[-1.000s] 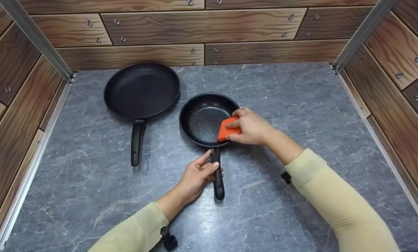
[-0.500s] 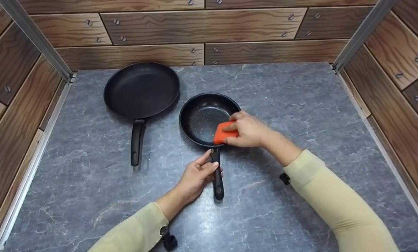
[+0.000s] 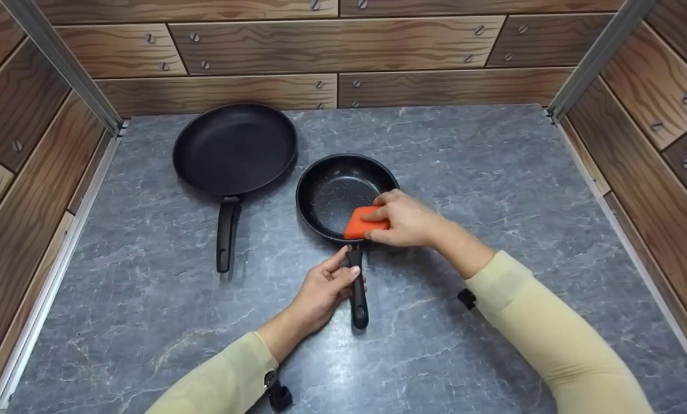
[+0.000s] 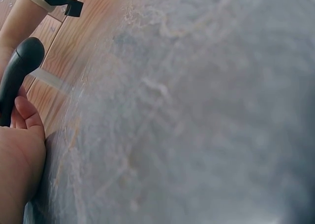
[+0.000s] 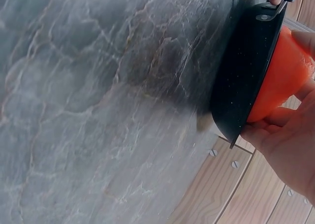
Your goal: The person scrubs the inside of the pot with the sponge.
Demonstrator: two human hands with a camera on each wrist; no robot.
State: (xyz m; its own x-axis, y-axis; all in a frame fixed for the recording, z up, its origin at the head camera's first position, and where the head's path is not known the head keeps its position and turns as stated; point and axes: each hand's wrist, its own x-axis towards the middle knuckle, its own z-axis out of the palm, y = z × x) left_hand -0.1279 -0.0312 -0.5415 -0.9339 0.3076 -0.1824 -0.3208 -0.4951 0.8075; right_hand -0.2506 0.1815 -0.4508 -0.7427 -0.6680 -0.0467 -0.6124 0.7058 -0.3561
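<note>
In the head view a small black speckled frying pan (image 3: 337, 192) sits mid-table with its handle (image 3: 359, 305) toward me. My left hand (image 3: 323, 290) holds that handle near the pan, thumb on top; the left wrist view shows the handle's rounded end (image 4: 29, 54) above the palm. My right hand (image 3: 409, 221) grips an orange sponge (image 3: 357, 224) against the inside of the pan's near right wall. From the right wrist view, the sponge (image 5: 283, 81) rises over the rim of the pan (image 5: 243, 66), and fingertips lie right at that rim.
A larger black frying pan (image 3: 237, 149) stands at the back left, its handle (image 3: 225, 236) pointing toward me. Wood-patterned walls (image 3: 332, 46) enclose the grey marbled table (image 3: 464, 149) at the back and both sides.
My right hand has slid the sponge left and toward me along the pan's inner wall, nearer the handle. The left hand and both pans keep their places.
</note>
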